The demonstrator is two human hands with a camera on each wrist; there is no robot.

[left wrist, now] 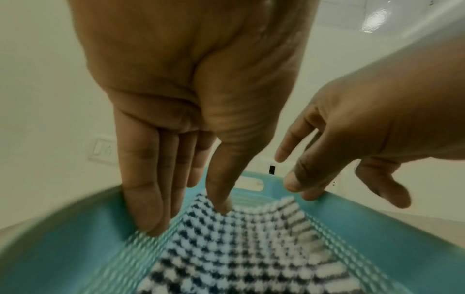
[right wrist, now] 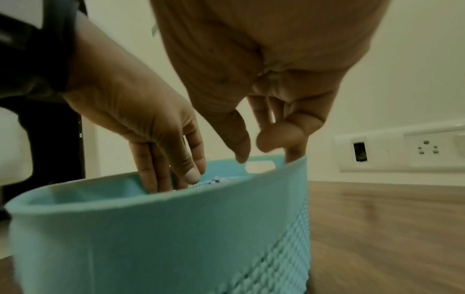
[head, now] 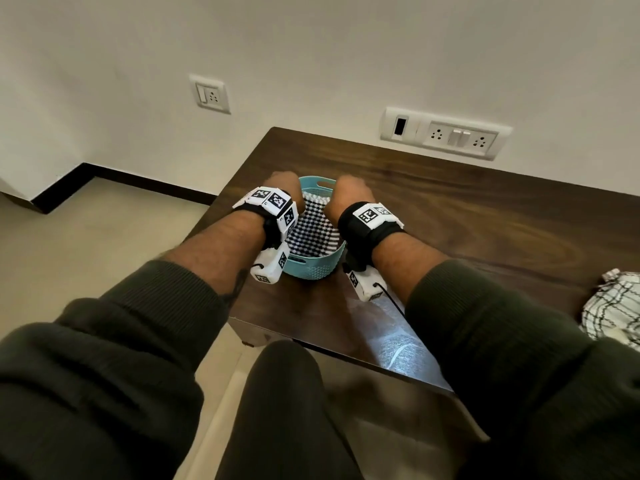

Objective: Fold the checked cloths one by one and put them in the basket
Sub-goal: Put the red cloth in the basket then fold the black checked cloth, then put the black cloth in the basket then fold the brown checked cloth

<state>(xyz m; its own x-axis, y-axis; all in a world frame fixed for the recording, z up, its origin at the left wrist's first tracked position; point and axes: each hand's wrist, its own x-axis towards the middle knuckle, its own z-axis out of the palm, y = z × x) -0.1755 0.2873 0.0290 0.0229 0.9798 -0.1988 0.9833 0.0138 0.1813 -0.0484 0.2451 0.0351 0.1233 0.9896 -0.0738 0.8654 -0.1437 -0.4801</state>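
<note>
A teal basket (head: 313, 271) stands on the dark wooden table (head: 450, 220) with a folded black-and-white checked cloth (head: 311, 233) lying inside it. My left hand (head: 285, 183) reaches into the basket's left side. In the left wrist view its fingers (left wrist: 148, 199) point straight down along the basket wall (left wrist: 75, 228), and the thumb tip touches the cloth's (left wrist: 239, 248) far corner. My right hand (head: 349, 192) hovers over the right rim; its fingers (left wrist: 299, 179) are relaxed and hold nothing. The right wrist view shows the right hand (right wrist: 264, 143) above the rim (right wrist: 151, 199).
A second crumpled checked cloth (head: 613, 306) lies at the table's right edge. Wall sockets (head: 446, 133) sit just behind the table. The table's left edge and front corner are close to the basket, with tiled floor (head: 104, 254) beyond.
</note>
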